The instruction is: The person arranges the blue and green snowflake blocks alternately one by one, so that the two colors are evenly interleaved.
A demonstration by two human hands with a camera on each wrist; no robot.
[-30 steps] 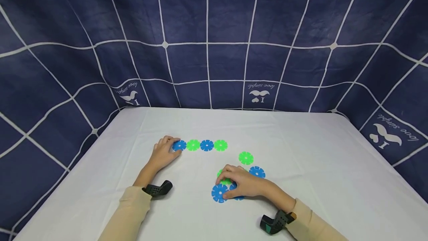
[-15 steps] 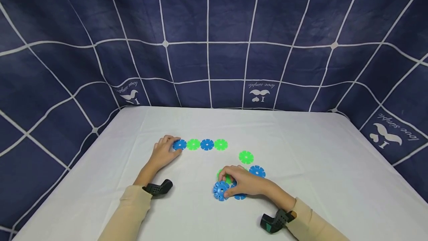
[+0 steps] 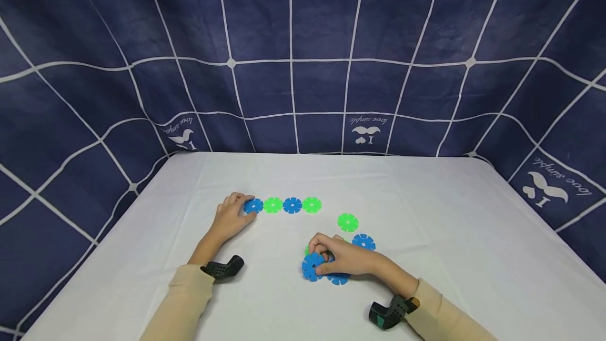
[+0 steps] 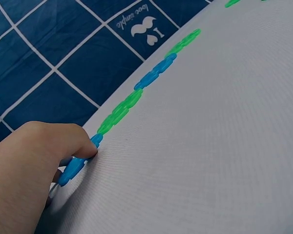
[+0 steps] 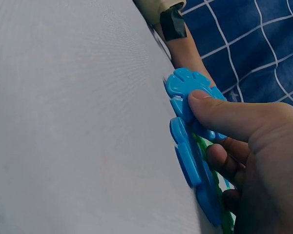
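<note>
A row of slotted plastic flower discs lies on the white table, blue and green by turns. My left hand [image 3: 232, 216] pinches the blue disc [image 4: 72, 170] at its left end between thumb and fingers. Beside that come a green disc [image 3: 273, 204], a blue disc [image 3: 292, 204] and a green disc [image 3: 312, 204]. Nearer me, my right hand [image 3: 349, 257] pinches another blue disc [image 5: 183, 82], tilted up, with the thumb on its face. Another blue disc [image 5: 188, 158] lies just under that hand. A green disc [image 3: 307, 251] is mostly hidden behind the fingers.
Past the right hand lie a loose green disc [image 3: 347, 222] and a loose blue disc [image 3: 363, 241]. The white tabletop [image 3: 435, 214] ends at a dark blue checked curtain [image 3: 322, 88] at the back and sides. Each wrist wears a black camera.
The blue disc at my right hand lay flat a second ago; now it is pinched and tilted up off the table. The left hand and the row have stayed put.
</note>
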